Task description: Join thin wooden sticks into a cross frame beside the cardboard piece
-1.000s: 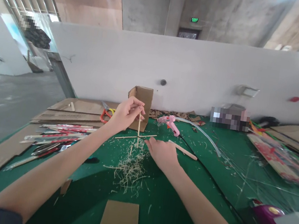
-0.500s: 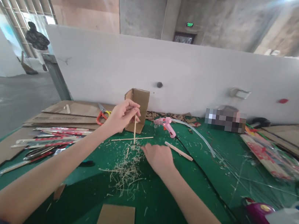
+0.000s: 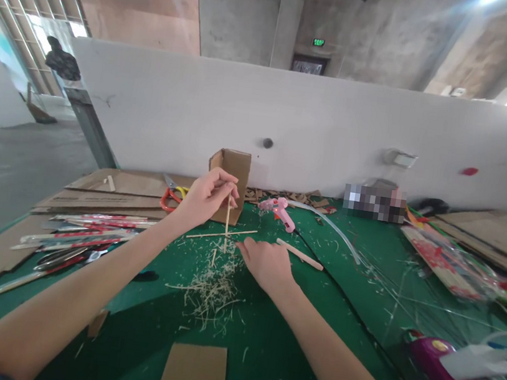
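My left hand point(image 3: 209, 197) pinches the upper end of a thin wooden stick point(image 3: 228, 216), which stands nearly upright above the green table. The stick's lower end comes down by another thin stick point(image 3: 242, 232) lying crosswise; whether the two touch, I cannot tell. To the right, my right hand point(image 3: 267, 264) rests low with its fingers curled together, close to the stick's lower end. What those fingers hold, if anything, is hidden. A heap of pale wood shavings point(image 3: 213, 291) lies just in front of both hands. Behind my left hand stands a folded cardboard piece point(image 3: 236, 172).
A pink glue gun point(image 3: 281, 211) lies beyond my right hand, its black cord running right. Nearby is a thicker wooden stick point(image 3: 300, 254). Orange-handled scissors point(image 3: 170, 197) and wrapped sticks point(image 3: 87, 233) are left. A purple power strip point(image 3: 434, 360) sits right, a cardboard square point(image 3: 193, 373) in front.
The view has shifted slightly, moving the table things a little left in the picture. Both hands keep nearly the same pose, and my left hand still pinches the upright stick.
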A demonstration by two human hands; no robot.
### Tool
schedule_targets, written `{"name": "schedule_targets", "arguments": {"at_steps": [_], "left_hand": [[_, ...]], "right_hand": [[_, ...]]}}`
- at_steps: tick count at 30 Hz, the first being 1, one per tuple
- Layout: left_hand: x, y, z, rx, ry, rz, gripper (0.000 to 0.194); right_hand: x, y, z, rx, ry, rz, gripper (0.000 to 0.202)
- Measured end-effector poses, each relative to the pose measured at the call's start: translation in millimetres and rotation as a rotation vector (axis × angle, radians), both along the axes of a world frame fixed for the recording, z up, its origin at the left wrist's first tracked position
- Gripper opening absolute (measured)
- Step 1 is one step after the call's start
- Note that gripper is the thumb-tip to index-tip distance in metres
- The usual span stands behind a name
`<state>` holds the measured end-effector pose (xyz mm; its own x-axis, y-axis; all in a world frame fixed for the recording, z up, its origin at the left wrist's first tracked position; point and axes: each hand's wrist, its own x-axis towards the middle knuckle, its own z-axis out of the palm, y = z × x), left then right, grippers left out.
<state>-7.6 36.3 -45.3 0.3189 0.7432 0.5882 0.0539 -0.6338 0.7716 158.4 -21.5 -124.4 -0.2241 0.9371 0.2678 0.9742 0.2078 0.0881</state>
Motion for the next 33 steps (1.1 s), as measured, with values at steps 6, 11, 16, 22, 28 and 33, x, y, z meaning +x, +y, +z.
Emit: {"name": "schedule_targets", "arguments": {"at_steps": [6, 11, 16, 22, 28, 33], "left_hand": [[-0.3, 0.8, -0.6, -0.013, -0.005, 0.007, 0.009], [-1.0, 1.5, 0.4, -0.026, -0.006, 0.013, 0.009], [-1.6, 1.9, 1.5, -0.037, -0.012, 0.024, 0.008], [-0.1, 0.5, -0.3, -0.024, -0.015, -0.011, 0.01], [-1.1, 2.1, -0.5, -0.025, -0.011, 0.04, 0.01], [-1.8, 1.8, 1.4, -0.03, 0.011, 0.047, 0.01]], "right_hand": [[1.1, 1.5, -0.5, -0.032, -0.036, -0.001, 0.048], [1.7, 2.2, 2.5, 0.055, 0.019, -0.012, 0.054], [0.1, 2.5, -1.4, -0.059, -0.022, -0.007, 0.048], [-2.8, 1.9, 3.1, 0.011, 0.003, -0.001, 0.053], [-2.3, 2.1, -2.2, -0.045, -0.035, 0.016, 0.046], [-1.6, 3.0, 0.0, 0.049, -0.008, 0.006, 0.048]]}}
